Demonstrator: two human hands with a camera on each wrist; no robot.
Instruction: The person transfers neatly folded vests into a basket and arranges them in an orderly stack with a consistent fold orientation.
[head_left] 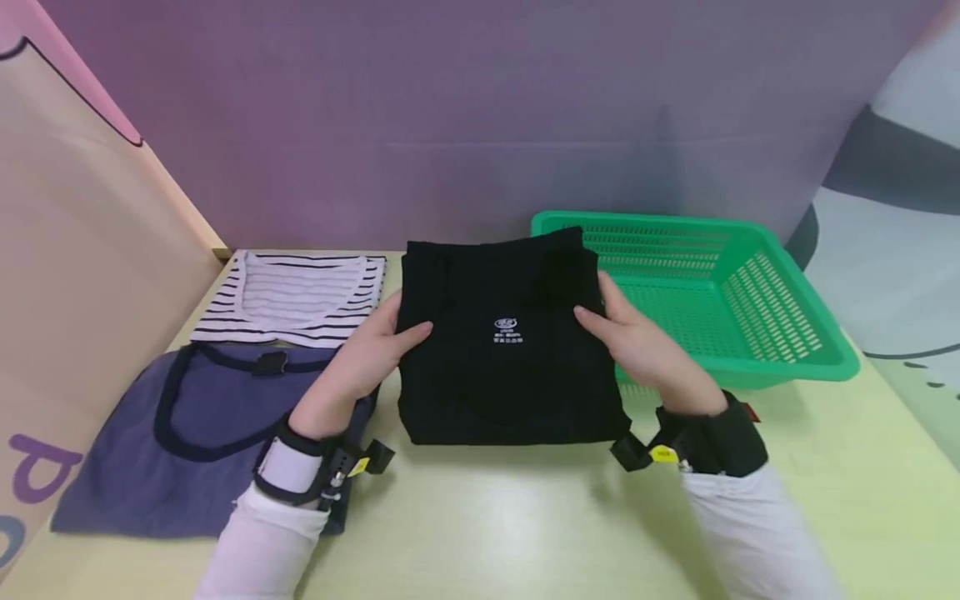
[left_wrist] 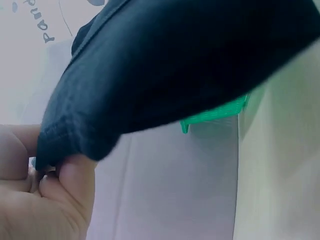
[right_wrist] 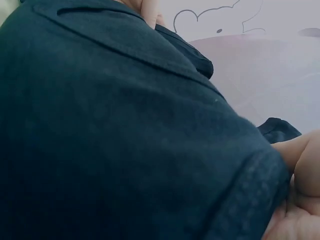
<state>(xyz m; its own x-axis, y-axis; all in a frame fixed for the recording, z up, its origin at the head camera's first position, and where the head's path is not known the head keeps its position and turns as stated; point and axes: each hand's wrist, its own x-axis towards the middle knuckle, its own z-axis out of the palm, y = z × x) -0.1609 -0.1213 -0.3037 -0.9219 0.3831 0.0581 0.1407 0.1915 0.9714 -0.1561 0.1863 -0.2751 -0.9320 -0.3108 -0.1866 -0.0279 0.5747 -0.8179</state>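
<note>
Since it is soft knit cloth folded into a thick square, the black garment [head_left: 504, 333] should be light, limp and quick to sag or unfold wherever it has no support; it is neither fragile nor slippery. It sits at the middle of the table [head_left: 525, 517], its near edge low by the tabletop and its far edge seemingly lifted. The left hand [head_left: 358, 362] grips the side at nine o'clock, thumb on top and fingers curled beneath; the left wrist view shows fingertips [left_wrist: 75, 172] pinching the hem while the cloth droops over them. The right hand [head_left: 643, 346] grasps the side at three o'clock the same way, thumb across the top layer, and the right wrist view shows fingers [right_wrist: 295, 150] tucked under the fold. Holding both side edges at mid-height, with every layer caught, looks like the soundest grip, because a pinch on one layer would likely let the fold fall open.

At two o'clock the green basket [head_left: 705, 292] stands just beside the garment, its near rim close to the right hand. At ten o'clock lies a striped top [head_left: 292, 296], and at eight o'clock a blue top [head_left: 187, 433] under the left forearm. Bare tabletop lies toward six o'clock and at four o'clock.
</note>
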